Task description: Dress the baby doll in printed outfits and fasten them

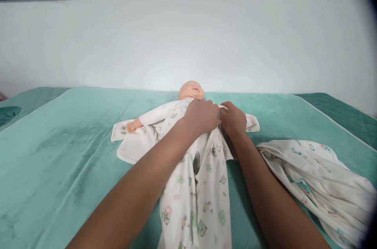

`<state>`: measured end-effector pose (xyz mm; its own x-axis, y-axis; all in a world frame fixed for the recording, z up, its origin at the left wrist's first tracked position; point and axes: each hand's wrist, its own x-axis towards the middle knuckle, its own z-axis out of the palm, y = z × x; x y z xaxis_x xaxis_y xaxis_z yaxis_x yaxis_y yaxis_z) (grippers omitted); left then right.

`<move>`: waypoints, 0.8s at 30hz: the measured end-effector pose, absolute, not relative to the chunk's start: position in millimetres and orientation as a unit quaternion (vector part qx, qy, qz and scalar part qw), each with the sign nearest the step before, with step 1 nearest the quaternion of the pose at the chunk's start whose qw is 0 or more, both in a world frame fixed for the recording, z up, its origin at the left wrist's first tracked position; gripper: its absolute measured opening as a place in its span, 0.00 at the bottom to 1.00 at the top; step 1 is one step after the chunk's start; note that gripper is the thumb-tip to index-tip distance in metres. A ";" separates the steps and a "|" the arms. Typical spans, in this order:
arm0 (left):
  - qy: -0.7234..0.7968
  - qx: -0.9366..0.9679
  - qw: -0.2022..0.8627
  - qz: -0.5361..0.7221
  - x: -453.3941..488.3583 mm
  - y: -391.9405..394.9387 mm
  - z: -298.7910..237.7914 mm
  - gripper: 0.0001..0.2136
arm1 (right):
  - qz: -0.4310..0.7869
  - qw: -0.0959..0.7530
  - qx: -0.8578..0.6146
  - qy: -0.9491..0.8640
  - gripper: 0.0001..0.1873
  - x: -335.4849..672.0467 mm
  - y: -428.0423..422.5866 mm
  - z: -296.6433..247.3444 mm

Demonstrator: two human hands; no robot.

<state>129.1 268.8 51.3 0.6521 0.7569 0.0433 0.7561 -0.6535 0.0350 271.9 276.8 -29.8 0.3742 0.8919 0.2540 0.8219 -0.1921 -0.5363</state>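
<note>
A baby doll [191,90] lies on its back, head away from me. One sleeved arm is stretched to the left, its bare doll hand [134,125] showing. Over its body is a white baby romper [206,202] printed with small animals, its legs running towards me. My left hand [203,115] is closed on the romper's cloth at the chest, fingertips partly hidden. Beside it, my right hand [233,119] pinches a raised edge of the romper. White cloth of an opened baby garment [137,151] spreads out under the doll. My hands and the cloth cover the doll's other arm.
A crumpled white printed cloth [318,182] lies to the right, near my right forearm. Everything rests on a green plush blanket [73,170] with a few creases. Behind it rises a white wall [188,41] with a dark band on top.
</note>
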 end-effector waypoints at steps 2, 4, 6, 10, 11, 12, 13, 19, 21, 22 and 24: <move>0.428 0.903 0.006 -0.045 145.5 280.1 51.9 0.12 | 0.057 0.324 -0.768 -0.549 0.18 273.2 277.5 -30.6; 0.425 0.900 0.011 -0.097 160.2 290.8 49.5 0.13 | 0.059 0.345 -0.763 -0.543 0.17 274.3 277.3 -31.3; 0.418 0.898 0.020 -0.137 172.7 301.6 45.4 0.11 | 0.064 0.358 -0.760 -0.538 0.17 275.1 276.4 -31.5; 0.424 0.882 0.038 -0.204 190.5 319.4 37.8 0.10 | 0.061 0.341 -0.766 -0.541 0.18 277.0 275.5 -31.0; 0.427 0.878 0.037 -0.213 193.1 321.8 36.8 0.11 | 0.061 0.332 -0.768 -0.544 0.18 277.8 275.6 -30.8; 0.429 0.876 0.035 -0.218 195.0 323.0 36.3 0.12 | 0.061 0.325 -0.769 -0.547 0.18 278.7 276.0 -30.6; 0.430 0.875 0.032 -0.219 195.9 323.2 36.4 0.13 | 0.065 0.319 -0.770 -0.548 0.19 279.7 276.4 -30.5; 0.415 0.890 0.003 -0.189 184.2 313.5 48.4 0.17 | 0.091 0.331 -0.776 -0.529 0.19 288.2 279.6 -29.2; 0.414 0.891 0.001 -0.184 177.7 310.6 56.0 0.16 | 0.111 0.343 -0.764 -0.535 0.19 293.5 281.0 -29.7; 0.415 0.892 0.001 -0.181 174.9 309.6 59.8 0.15 | 0.124 0.350 -0.755 -0.540 0.18 296.9 281.9 -30.2; 0.417 0.893 0.002 -0.172 170.6 308.7 66.5 0.14 | 0.152 0.359 -0.737 -0.552 0.17 304.8 284.1 -31.8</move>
<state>170.6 308.7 66.5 0.5937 0.7432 -0.3084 0.7444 -0.6529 -0.1402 304.8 284.1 -31.8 0.3433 0.9233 0.1724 0.7045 -0.1317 -0.6974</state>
